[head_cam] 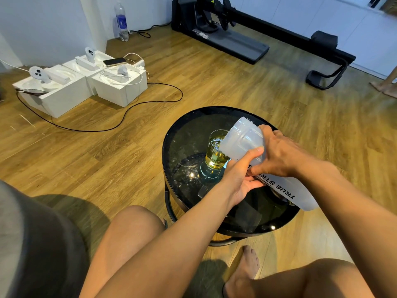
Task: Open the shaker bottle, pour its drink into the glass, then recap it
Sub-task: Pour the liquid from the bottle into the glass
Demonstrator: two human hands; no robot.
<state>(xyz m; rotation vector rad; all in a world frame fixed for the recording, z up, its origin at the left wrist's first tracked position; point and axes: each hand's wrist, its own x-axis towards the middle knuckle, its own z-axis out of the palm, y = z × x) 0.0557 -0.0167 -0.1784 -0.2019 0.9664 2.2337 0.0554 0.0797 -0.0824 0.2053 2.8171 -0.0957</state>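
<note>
A frosted white shaker bottle (243,138) with black lettering is tipped steeply, its uncapped threaded mouth over the rim of a clear glass (216,150). The glass stands upright on the round black glass-topped table (182,134) and holds yellow liquid in its lower part. My left hand (240,175) grips the bottle from below, thumb on its side. My right hand (279,153) clasps it from above. The bottle's base points back toward my right forearm. The cap is not in sight.
White foam boxes (81,80) with controllers, a phone (115,61) and cables lie on the wooden floor at the left. A water bottle (121,21) stands by the wall. Black exercise equipment (247,37) runs along the back. My knees and a foot are near the table.
</note>
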